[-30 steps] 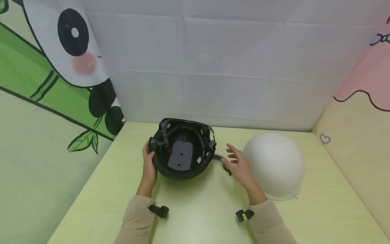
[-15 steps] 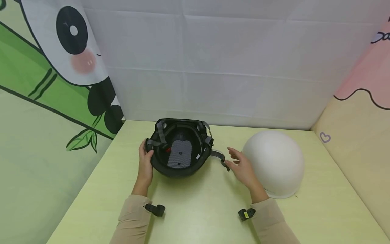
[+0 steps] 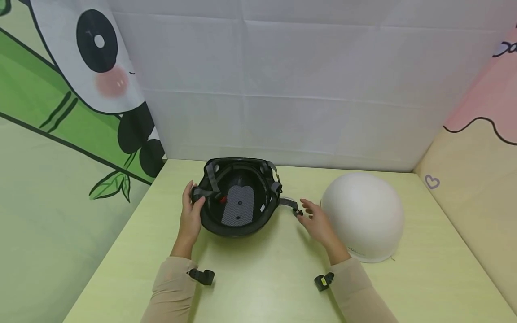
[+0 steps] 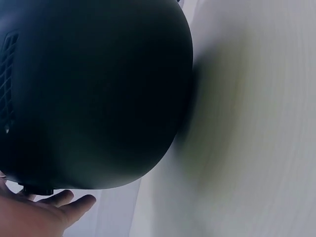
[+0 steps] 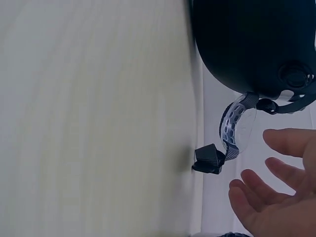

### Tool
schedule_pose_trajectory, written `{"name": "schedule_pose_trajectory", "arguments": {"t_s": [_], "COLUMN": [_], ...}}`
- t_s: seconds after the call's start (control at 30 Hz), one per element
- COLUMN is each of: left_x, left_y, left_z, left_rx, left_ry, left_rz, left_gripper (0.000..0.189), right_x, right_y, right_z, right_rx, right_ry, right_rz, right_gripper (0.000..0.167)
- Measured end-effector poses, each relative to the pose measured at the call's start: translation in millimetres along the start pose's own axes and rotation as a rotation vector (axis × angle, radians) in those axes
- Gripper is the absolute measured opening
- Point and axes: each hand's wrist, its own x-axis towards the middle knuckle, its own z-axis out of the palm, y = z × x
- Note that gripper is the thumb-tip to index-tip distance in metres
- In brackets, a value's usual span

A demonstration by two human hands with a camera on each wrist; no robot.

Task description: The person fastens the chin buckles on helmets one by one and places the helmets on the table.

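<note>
A black helmet [image 3: 239, 229] lies upside down, its opening facing me, with a grey patterned pad [image 3: 238, 206] inside. At its left side is my left hand [image 3: 190, 220], the thumb near the rim and the fingers spread along the outside. The left wrist view has those fingers [image 4: 74, 207] fairly straight beside the dark shell. A grey chin strap [image 3: 287, 202] with a black buckle [image 5: 208, 159] hangs out from the helmet's right side. My right hand [image 3: 319, 224] is just right of the buckle, fingers loosely bent; in the right wrist view a gap separates them from it.
A smooth white helmet [image 3: 363, 220] rests dome up on the pale wooden table [image 3: 250, 287], right beside my right hand. A white sheet [image 3: 282, 89] closes off the back, and printed panels [image 3: 52, 188] stand at both sides.
The black helmet has shifted slightly left. My left hand has moved left with its fingers spreading from the shell. The strap's buckle end, earlier at my right fingertips, now sits higher, left of them.
</note>
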Motion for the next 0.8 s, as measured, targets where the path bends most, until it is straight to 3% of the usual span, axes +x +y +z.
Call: {"name": "schedule_pose_trajectory", "arguments": {"t_s": [0.2,0.4,0.6,0.8], "left_x": [3.6,7.1,12.0,15.0], "left_y": [3.6,11.0,15.6,20.5], "left_z": [0.0,0.4,2.2,5.9], "left_rx": [0.078,0.179,0.323,0.401], "left_ry": [0.020,0.028,0.021,0.002], "left_rz": [0.121,0.172,0.268,0.258], "left_gripper": [0.061,0.064,0.065,0.065], "right_x": [5.1,11.3,15.9,18.9], "right_y": [3,5,7,8], "right_z": [-1,-2,-2,-3], "right_rx": [-0.030,-0.057,-0.065,-0.059], "right_ry": [-0.011,-0.033,-0.067,-0.076], "right_rz": [0.023,0.045,0.078,0.094], "right_gripper": [0.053,0.053,0.054,0.056]}}
